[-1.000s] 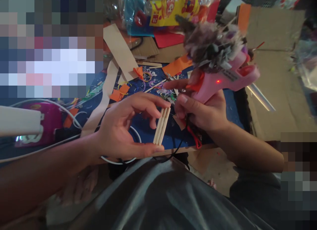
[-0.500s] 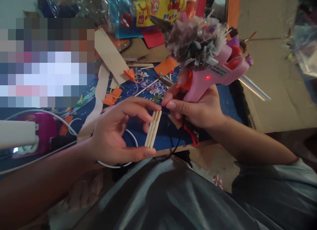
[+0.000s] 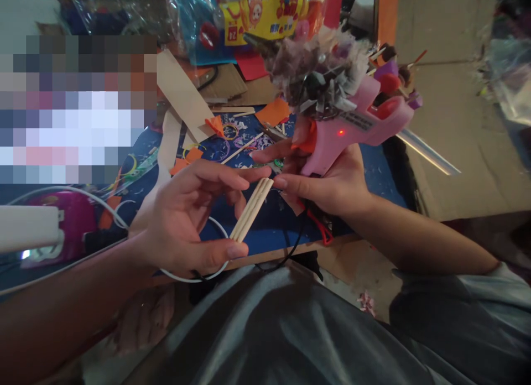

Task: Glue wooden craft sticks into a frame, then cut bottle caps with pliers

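Note:
My left hand [image 3: 182, 213] holds a small row of short wooden sticks [image 3: 251, 209] laid side by side, its thumb under their lower end. The sticks lean to the right. At their upper end, the thumb and a forefinger of my right hand [image 3: 332, 180] touch or nearly touch them. That hand is also wrapped around a pink glue gun [image 3: 352, 125] with a lit red light and an orange trigger. A clear glue stick [image 3: 429, 151] juts from its back. Grey, ragged fluffy material [image 3: 317, 69] covers the gun's front end, and a dark tip pokes out leftward.
On the blue table [image 3: 265, 230] lie paper scraps, loose sticks and scissors [image 3: 276, 131]. A magenta device [image 3: 78, 224] with white cables sits left. Cardboard [image 3: 448, 125] stands right; plastic-wrapped packs [image 3: 261, 20] lie behind. A black cord [image 3: 296, 244] hangs near my lap.
The sticks have tilted further to the right in my left hand. My right fingers have come to their upper end, and the glue gun has shifted slightly left.

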Demonstrator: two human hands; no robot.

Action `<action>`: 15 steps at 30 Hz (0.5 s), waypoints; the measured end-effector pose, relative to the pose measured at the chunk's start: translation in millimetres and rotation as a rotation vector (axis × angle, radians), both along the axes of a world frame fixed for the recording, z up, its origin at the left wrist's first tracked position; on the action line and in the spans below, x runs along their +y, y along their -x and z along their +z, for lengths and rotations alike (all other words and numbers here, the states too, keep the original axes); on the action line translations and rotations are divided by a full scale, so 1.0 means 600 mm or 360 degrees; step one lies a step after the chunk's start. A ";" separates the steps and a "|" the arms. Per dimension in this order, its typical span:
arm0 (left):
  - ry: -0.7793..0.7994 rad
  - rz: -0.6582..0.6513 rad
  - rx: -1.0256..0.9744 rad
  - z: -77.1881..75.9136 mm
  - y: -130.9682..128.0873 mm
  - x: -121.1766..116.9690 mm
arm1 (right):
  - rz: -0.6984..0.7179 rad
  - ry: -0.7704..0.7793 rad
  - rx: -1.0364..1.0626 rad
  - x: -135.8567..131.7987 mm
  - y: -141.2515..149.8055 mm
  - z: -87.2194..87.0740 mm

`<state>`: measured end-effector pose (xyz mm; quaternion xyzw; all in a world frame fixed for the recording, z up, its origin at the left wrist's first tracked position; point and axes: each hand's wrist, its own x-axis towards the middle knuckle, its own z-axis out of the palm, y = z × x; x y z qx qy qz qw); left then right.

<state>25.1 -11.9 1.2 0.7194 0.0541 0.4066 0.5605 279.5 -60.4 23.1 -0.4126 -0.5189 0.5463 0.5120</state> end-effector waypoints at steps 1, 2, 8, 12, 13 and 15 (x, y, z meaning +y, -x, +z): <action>0.0006 0.0014 -0.0005 -0.001 -0.001 -0.002 | 0.0020 -0.0001 -0.0009 0.000 0.000 -0.001; 0.0014 0.0036 -0.0004 -0.002 -0.002 -0.004 | 0.0021 0.0005 -0.0020 0.000 0.000 -0.002; 0.0017 0.0099 0.0022 -0.006 -0.002 -0.014 | -0.0186 -0.0002 -0.0069 -0.002 0.003 -0.016; -0.0058 0.0193 0.0022 -0.009 -0.005 -0.014 | -0.0316 -0.0024 -0.0027 -0.003 0.003 -0.016; -0.0096 0.0216 0.0002 -0.010 -0.006 -0.014 | -0.0301 -0.0017 -0.0019 -0.003 0.003 -0.014; -0.0179 0.0255 -0.0053 -0.012 -0.010 -0.014 | -0.0239 0.0014 -0.0019 -0.002 0.004 -0.009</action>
